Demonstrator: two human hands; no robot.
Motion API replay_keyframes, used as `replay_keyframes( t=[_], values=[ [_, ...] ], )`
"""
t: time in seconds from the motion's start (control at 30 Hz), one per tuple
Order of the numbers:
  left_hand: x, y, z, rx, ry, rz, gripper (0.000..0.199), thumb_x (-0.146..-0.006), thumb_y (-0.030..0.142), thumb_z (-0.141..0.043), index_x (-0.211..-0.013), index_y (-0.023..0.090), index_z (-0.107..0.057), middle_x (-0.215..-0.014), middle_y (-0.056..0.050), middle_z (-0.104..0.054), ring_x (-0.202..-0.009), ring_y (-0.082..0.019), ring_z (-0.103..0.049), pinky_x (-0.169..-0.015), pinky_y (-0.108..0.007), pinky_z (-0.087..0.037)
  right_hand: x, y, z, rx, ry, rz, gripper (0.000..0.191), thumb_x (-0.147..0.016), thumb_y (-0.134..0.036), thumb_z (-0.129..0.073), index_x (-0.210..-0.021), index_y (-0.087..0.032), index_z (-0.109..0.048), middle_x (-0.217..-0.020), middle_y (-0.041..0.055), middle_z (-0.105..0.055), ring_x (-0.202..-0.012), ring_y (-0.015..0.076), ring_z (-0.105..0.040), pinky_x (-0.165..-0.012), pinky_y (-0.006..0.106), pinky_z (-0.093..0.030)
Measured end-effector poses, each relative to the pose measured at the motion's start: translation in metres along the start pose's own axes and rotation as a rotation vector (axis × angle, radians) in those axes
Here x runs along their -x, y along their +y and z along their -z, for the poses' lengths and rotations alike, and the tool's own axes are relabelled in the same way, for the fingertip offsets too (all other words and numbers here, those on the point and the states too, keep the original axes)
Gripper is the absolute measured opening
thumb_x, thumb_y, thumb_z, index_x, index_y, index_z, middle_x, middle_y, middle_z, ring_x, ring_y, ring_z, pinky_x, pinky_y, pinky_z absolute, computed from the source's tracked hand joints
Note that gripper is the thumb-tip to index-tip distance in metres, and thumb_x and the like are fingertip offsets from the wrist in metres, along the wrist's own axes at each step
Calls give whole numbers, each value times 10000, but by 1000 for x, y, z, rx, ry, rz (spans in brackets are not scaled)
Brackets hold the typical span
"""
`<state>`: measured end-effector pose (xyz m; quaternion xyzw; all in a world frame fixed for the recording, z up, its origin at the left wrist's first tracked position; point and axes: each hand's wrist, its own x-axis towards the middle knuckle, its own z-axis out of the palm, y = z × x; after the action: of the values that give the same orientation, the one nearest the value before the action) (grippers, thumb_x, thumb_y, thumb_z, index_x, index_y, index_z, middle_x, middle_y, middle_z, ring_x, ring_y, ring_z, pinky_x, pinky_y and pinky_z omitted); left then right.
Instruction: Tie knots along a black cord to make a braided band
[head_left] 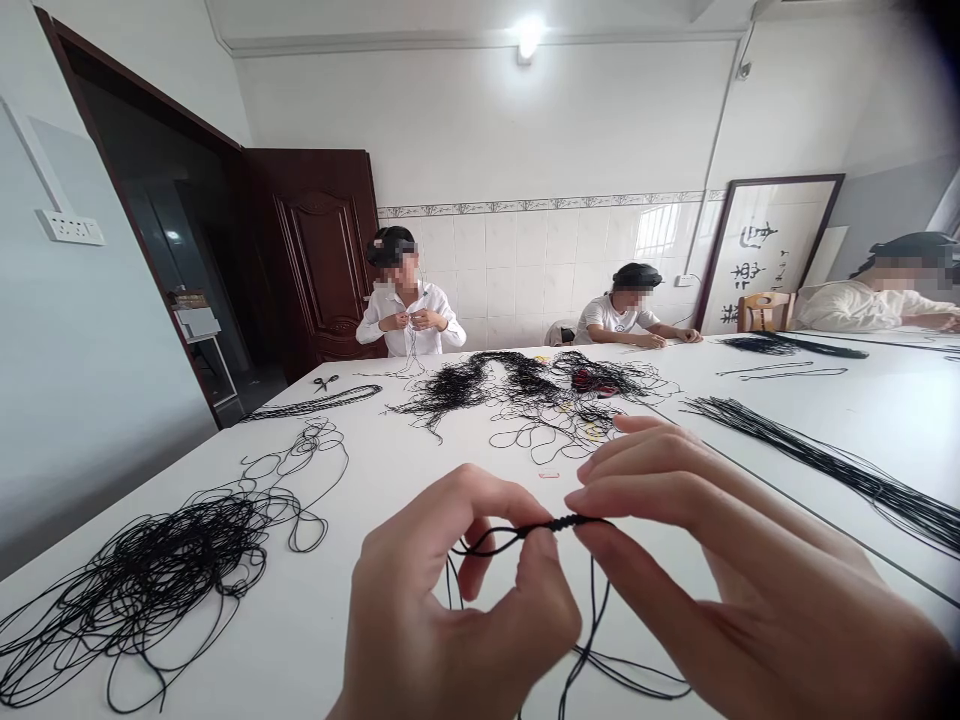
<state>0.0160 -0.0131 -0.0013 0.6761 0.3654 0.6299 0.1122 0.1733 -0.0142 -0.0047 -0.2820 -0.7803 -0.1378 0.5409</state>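
Black cord with a short knotted section [564, 522] is stretched between my two hands above the white table. My left hand [469, 600] pinches it between thumb and forefinger just left of the knots, and loops of cord pass behind those fingers. On the right end of the knots, the thumb and forefinger of my right hand [720, 560] close on the cord, the other fingers extended above. Loose cord ends [592, 625] hang below the knots down to the table.
A tangled cord pile [172, 565] lies at left on the white table [300, 640]. More black cords [457, 385] spread across the middle, near scissors [325, 382]. A long cord bundle [847, 470] lies at right. Three people [411, 300] sit along the far side.
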Motion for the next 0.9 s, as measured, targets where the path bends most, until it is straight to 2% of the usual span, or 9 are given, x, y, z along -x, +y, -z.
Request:
replay_keyframes(
  t=[0.23, 0.37, 0.57, 0.77, 0.9],
  values=[
    [-2, -2, 1, 13, -5, 5, 215, -651, 68, -542, -658, 273, -605, -563, 150, -605, -487, -43, -476, -453, -79, -409, 1, 1, -1, 13, 3, 2, 167, -873, -31, -582, -911, -193, -560, -792, -7, -636, -847, 102, -617, -842, 274, -496],
    [-2, -1, 1, 29, -67, 22, 246, -667, 49, -554, -699, 282, -628, -602, 161, -651, -521, -41, -537, -482, -80, -439, 2, 1, -1, 14, 1, -5, 165, -879, -33, -575, -926, -191, -568, -799, -3, -632, -855, 102, -611, -820, 269, -497],
    [-1, -1, 0, 34, -85, -6, 236, -698, 55, -562, -715, 281, -631, -623, 161, -652, -534, -40, -535, -499, -93, -446, -1, 1, 0, 4, -7, 6, 154, -892, -48, -569, -912, -199, -551, -785, -10, -625, -821, 103, -602, -826, 280, -494],
    [-1, 0, 1, -4, -90, -43, 218, -701, 52, -536, -700, 260, -602, -604, 140, -614, -539, -48, -513, -512, -120, -442, -1, 0, 1, 11, -19, 14, 151, -892, -48, -570, -895, -198, -551, -783, -25, -623, -785, 92, -589, -984, 294, -460],
    [-1, 2, 1, -60, -68, -81, 195, -695, 63, -506, -682, 245, -576, -585, 136, -575, -508, -41, -463, -493, -126, -416, -2, -1, 2, 2, -37, 35, 138, -892, -46, -569, -899, -183, -558, -791, -20, -617, -789, 88, -575, -998, 302, -463]
  ],
)
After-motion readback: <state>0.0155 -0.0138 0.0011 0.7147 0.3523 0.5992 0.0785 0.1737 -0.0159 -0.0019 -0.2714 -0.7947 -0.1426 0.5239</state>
